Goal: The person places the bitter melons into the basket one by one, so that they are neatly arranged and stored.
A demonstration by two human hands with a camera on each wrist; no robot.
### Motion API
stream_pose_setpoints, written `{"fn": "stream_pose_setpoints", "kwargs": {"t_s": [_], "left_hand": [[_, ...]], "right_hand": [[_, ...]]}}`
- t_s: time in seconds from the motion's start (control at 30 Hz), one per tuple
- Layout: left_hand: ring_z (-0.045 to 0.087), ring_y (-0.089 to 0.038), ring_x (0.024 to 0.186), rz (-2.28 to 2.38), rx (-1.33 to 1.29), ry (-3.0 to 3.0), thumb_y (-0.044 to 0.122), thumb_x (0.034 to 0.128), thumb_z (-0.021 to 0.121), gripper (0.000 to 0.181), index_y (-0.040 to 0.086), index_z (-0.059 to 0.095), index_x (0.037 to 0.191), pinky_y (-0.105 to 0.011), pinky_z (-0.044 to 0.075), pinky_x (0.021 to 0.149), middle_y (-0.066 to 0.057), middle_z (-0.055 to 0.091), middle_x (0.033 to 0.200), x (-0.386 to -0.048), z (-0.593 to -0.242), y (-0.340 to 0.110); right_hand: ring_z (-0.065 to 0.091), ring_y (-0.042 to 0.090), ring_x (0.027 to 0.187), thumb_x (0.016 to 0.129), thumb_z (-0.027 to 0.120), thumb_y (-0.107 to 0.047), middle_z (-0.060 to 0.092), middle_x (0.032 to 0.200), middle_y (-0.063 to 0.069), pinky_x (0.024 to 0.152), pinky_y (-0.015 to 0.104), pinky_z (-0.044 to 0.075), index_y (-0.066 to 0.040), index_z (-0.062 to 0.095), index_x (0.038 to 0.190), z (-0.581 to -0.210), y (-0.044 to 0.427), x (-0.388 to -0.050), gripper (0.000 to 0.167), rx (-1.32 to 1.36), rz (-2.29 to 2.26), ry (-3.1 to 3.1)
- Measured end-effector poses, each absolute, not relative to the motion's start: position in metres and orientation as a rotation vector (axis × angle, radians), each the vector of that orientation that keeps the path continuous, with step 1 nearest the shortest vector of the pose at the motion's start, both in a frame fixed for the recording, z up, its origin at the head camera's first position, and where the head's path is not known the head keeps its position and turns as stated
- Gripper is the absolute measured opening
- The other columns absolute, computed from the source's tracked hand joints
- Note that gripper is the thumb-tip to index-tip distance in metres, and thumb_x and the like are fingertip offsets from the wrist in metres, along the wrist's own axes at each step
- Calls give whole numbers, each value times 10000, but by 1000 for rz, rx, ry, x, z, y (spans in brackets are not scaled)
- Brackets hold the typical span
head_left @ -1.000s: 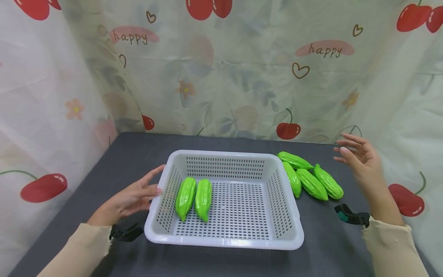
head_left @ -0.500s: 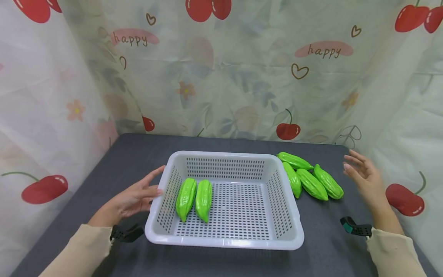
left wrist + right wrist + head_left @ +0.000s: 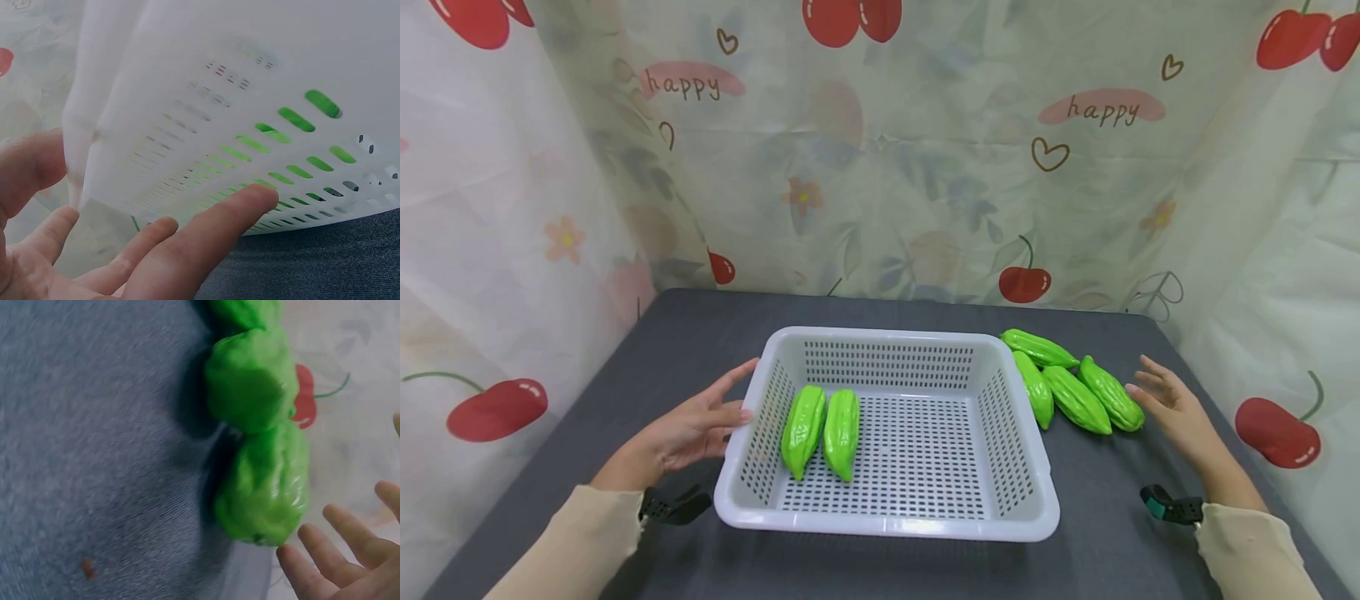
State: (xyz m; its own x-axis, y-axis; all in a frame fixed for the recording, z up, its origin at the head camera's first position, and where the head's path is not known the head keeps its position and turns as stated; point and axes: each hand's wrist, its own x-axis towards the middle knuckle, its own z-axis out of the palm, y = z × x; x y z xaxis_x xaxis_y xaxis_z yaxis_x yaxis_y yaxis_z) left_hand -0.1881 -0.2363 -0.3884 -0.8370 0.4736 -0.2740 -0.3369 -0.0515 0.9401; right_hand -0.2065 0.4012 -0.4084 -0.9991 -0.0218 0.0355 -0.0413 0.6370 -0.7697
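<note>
My left hand (image 3: 688, 425) rests its extended fingers against the left outer side of a white perforated plastic basket (image 3: 887, 527). Inside, toward the left, two green bitter melons (image 3: 803, 432) lie side by side. Right of the basket, several more bitter melons (image 3: 1078, 400) lie close together on the table. My right hand (image 3: 1176, 412), fingers spread and holding nothing, is just beside the rightmost bitter melon (image 3: 1110, 393). The right wrist view has the fingertips close to the end of the nearest bitter melon (image 3: 265, 487); whether they touch cannot be told.
A dark grey cloth-covered table (image 3: 715, 321) carries everything. Behind it and along both sides hangs a pale curtain (image 3: 880, 167) printed with cherries and the word "happy". Black straps with small devices (image 3: 1172, 505) are on both wrists.
My right hand first moves down and slightly right, then left toward the rightmost bitter melon. The left hand, the basket and the bitter melons stay where they were.
</note>
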Motion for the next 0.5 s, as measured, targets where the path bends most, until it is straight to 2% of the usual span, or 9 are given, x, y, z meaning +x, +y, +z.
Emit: {"fn": "stream_pose_setpoints", "kwargs": {"t_s": [0.13,0.5], "left_hand": [[586,-401,1180,1942,137,1689,66,946,590,893,429,18,1528,-641,474,893,-189,305,1536,-189,-389,-237],[590,-400,1175,1940,124,1696,73,944,596,890,418,24,1532,-639,477,890,-163,346,1520,-189,-389,-236]], "right_hand": [[275,602,1304,1023,431,-387,196,1496,392,950,719,343,-56,18,1552,-413,404,-211,748,57,1333,-2875],[297,597,1282,998,457,-454,272,1454,403,917,687,401,5,81,1536,-417,409,-221,801,14,1180,-3061]]}}
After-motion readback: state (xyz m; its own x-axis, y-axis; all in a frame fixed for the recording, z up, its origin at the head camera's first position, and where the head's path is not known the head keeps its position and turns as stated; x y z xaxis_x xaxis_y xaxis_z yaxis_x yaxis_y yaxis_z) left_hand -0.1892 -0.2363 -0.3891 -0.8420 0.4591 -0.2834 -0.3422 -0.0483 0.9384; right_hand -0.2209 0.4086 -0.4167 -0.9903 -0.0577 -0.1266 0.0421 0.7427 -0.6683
